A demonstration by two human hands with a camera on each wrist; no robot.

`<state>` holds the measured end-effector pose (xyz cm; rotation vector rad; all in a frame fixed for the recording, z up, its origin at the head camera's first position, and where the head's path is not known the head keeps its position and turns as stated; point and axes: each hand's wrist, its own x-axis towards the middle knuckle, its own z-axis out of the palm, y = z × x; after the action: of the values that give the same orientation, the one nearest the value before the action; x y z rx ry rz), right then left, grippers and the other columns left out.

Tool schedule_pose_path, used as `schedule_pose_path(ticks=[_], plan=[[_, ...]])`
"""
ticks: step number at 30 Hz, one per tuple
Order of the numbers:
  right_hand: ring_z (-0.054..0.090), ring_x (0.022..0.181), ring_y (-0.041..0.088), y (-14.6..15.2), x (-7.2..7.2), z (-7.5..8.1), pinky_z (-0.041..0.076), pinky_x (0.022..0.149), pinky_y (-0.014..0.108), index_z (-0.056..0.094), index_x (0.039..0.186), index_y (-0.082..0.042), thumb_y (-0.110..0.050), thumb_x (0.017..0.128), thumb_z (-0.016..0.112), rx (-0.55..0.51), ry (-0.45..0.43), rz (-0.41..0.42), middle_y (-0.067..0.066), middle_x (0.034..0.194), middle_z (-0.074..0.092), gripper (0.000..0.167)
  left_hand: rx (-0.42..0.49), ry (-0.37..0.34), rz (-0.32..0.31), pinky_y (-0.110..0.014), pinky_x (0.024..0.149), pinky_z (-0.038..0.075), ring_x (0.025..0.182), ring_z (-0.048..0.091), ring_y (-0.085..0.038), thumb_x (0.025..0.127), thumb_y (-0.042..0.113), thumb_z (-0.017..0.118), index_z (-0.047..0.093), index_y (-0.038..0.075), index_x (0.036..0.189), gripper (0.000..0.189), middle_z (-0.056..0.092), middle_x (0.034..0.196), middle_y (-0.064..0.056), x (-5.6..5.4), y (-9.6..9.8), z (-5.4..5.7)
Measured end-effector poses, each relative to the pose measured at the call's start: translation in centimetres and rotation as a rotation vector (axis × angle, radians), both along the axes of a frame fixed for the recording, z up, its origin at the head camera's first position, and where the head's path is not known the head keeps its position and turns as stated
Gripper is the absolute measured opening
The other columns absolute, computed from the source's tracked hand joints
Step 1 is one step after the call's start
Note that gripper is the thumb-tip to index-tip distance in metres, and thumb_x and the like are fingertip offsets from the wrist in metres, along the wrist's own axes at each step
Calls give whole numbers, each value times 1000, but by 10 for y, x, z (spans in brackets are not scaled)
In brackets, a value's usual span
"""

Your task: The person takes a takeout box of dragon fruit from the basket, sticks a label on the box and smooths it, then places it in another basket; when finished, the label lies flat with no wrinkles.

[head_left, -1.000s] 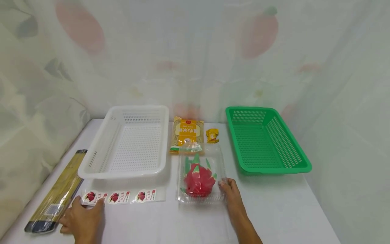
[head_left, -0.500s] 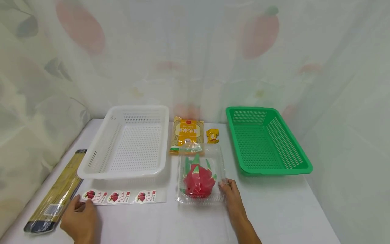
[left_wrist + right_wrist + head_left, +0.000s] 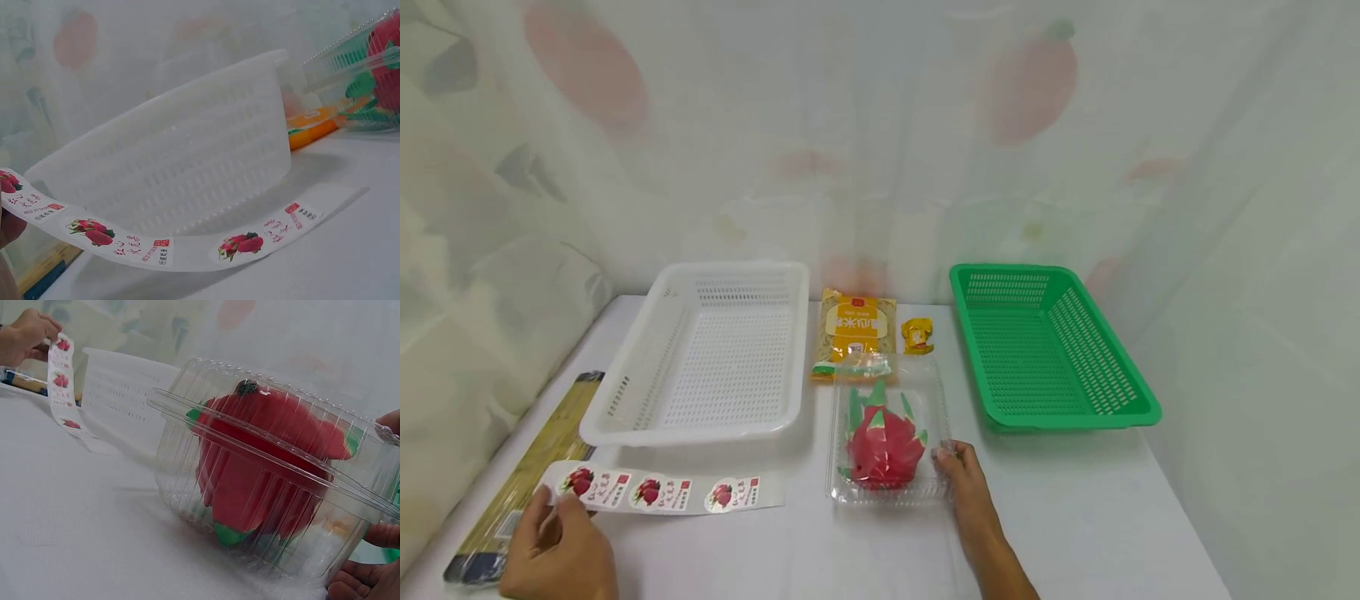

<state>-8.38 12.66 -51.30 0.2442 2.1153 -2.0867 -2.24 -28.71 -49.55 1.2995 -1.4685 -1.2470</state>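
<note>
My left hand (image 3: pixel 559 546) pinches the left end of a strip of stickers (image 3: pixel 658 493) printed with red dragon fruits. The strip's held end is lifted; in the left wrist view the sticker strip (image 3: pixel 194 257) sags in a curve, its far end down on the table. A clear plastic clamshell box (image 3: pixel 929 396) sits lidded at the middle of the table. Inside it lies a red dragon fruit (image 3: pixel 887 447) with green-tipped scales. My right hand (image 3: pixel 968 492) holds the box's right side, thumb at the lid edge and fingers lower down, as the right wrist view shows.
Behind the strip stands a white basket (image 3: pixel 692 435); a green basket (image 3: pixel 1075 422) is at the right. A yellow food packet (image 3: pixel 856 321) and a small yellow wrapped piece (image 3: pixel 917 335) lie behind the box. A long plastic-wrapped bundle (image 3: pixel 542 454) lies at the far left.
My left hand has taken the strip's left end and raised it, drawing the strip left and toward me. The right hand keeps its hold on the box; the head view has shifted slightly.
</note>
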Motion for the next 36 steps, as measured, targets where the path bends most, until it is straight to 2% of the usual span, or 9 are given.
schedule_pose_path(ticks=[7, 13, 17, 20, 24, 28, 32, 34, 36], plan=[[38, 118, 26, -1, -2, -3, 29, 96, 47, 44, 128, -4, -40, 96, 51, 13, -8, -4, 11, 127, 46, 48, -27, 201, 23, -7, 69, 46, 84, 60, -2, 89, 20, 69, 73, 23, 114, 26, 69, 105, 1, -1, 14, 25], [38, 117, 26, -2, -2, -3, 30, 96, 47, 44, 128, -5, -41, 96, 51, 16, -13, 1, 11, 126, 47, 48, -69, 378, -38, -10, 63, 49, 78, 66, -8, 86, 11, 72, 74, 14, 110, 24, 71, 101, -5, -1, 22, 36], [38, 118, 26, -2, -1, -1, 30, 96, 48, 43, 129, -5, -44, 96, 51, 22, -11, 3, 11, 126, 47, 51, -100, 562, -70, -20, 62, 52, 82, 68, -19, 82, 1, 73, 74, 2, 105, 23, 70, 102, -16, -4, 25, 44], [38, 119, 26, -2, -1, 0, 29, 97, 49, 43, 129, -6, -45, 96, 51, 23, -13, 1, 11, 126, 47, 52, -153, 569, -80, -22, 61, 52, 83, 68, -21, 82, 0, 74, 74, 1, 105, 23, 69, 104, -20, -7, 29, 52], [38, 120, 27, -2, 0, 2, 29, 97, 51, 44, 129, -6, -45, 96, 50, 20, -18, -4, 12, 127, 47, 52, -274, 434, -97, -17, 62, 51, 81, 67, -15, 87, 6, 70, 73, 8, 108, 22, 69, 106, -15, -10, 35, 60], [37, 121, 27, -2, 0, 2, 29, 97, 52, 44, 129, -7, -46, 96, 50, 14, -32, -7, 12, 128, 46, 52, -380, 400, -120, -15, 64, 50, 78, 66, -10, 89, 7, 68, 73, 8, 109, 21, 69, 105, -14, -12, 41, 67], [39, 118, 28, -2, 1, 3, 33, 93, 49, 45, 128, -8, -46, 95, 52, 22, -42, -23, 12, 126, 48, 51, -486, 530, -190, -18, 61, 52, 74, 68, -11, 87, 1, 67, 73, -2, 104, 18, 69, 99, -22, -16, 45, 70], [41, 116, 29, -1, 1, 3, 34, 90, 46, 47, 127, -8, -46, 95, 52, 30, -44, -42, 12, 124, 49, 50, -459, 672, -243, -19, 58, 53, 71, 68, -14, 84, -5, 68, 70, -10, 102, 19, 68, 95, -25, -19, 48, 71], [42, 115, 29, 0, 2, 4, 35, 89, 44, 48, 127, -8, -45, 95, 52, 43, -44, -61, 13, 124, 50, 49, -426, 738, -271, -19, 57, 52, 68, 68, -13, 82, -9, 69, 69, -15, 100, 19, 68, 95, -26, -20, 52, 74]])
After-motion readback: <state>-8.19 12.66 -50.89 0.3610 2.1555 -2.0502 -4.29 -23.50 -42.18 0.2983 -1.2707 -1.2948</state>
